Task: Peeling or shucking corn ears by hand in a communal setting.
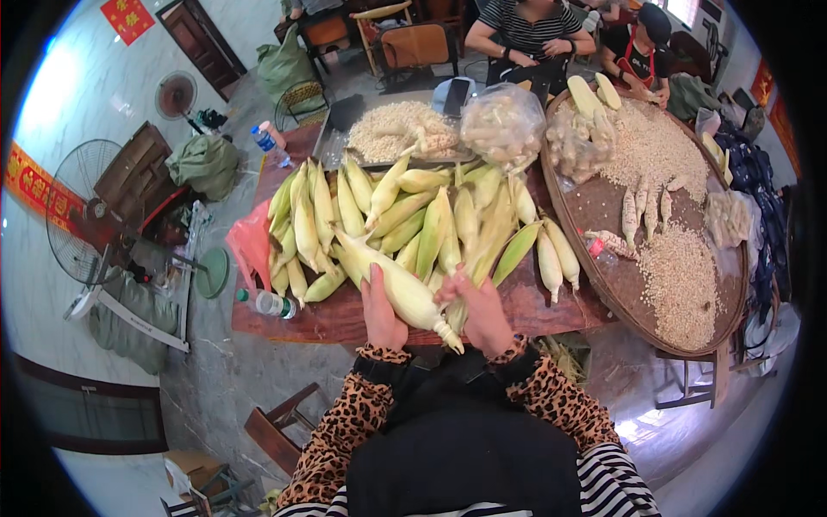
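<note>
An ear of corn (401,284) in its pale green husk lies slantwise before me, its stalk end pointing down to the right. My left hand (381,314) is closed round its left side, thumb up along the husk. Beside the stalk end, my right hand (481,314) has its fingers curled on a strip of corn husk (453,317); the fingers partly hide where it joins. Just beyond both hands, a heap of unhusked corn ears (401,211) covers much of the red-brown table (284,323).
Loose kernels fill a metal tray (332,142) and lie on a large round woven tray (594,280) with bare cobs. Bagged cobs (504,125), a bottle (269,303) and a red plastic bag (248,241) surround the heap. Two people (525,39) sit opposite; fans stand left.
</note>
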The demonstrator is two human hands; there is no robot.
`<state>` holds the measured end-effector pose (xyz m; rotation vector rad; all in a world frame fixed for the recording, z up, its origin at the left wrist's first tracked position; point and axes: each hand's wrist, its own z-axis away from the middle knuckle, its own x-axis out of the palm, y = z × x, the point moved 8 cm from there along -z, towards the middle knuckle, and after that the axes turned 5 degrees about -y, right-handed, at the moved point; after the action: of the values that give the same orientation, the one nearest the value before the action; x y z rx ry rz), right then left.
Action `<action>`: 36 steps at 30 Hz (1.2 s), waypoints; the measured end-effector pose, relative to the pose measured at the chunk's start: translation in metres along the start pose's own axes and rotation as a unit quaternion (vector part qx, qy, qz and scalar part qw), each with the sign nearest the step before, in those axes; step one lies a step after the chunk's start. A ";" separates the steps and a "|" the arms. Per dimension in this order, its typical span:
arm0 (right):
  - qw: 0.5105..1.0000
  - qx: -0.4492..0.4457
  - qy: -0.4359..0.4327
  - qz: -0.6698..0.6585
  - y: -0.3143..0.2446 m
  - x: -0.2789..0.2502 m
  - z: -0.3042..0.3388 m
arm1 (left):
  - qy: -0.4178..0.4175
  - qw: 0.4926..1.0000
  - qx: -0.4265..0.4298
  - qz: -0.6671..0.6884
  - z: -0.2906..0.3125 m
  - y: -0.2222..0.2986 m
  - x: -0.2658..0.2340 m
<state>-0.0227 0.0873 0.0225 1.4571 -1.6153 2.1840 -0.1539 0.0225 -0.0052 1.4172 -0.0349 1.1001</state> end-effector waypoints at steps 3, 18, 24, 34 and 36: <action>0.975 0.111 -0.003 -0.195 0.000 0.002 0.005 | 0.017 0.998 -0.026 0.058 -0.012 -0.009 -0.022; 0.947 0.045 0.008 0.319 0.010 -0.005 -0.018 | -0.101 0.991 -0.006 -0.092 0.007 0.014 0.026; 0.905 -0.009 0.020 0.424 0.005 0.013 -0.008 | -0.082 0.983 0.033 -0.159 0.014 0.019 0.013; 0.886 0.019 -0.073 0.457 0.013 0.021 -0.009 | -0.078 0.978 0.052 -0.184 0.021 0.016 0.005; 0.883 0.011 -0.086 0.462 0.012 0.023 -0.009 | -0.076 0.978 0.056 -0.185 0.023 0.015 0.005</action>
<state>-0.0476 0.0783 0.0295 0.9763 -2.7830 2.4903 -0.1475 0.0044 0.0148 1.5329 0.1790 0.6938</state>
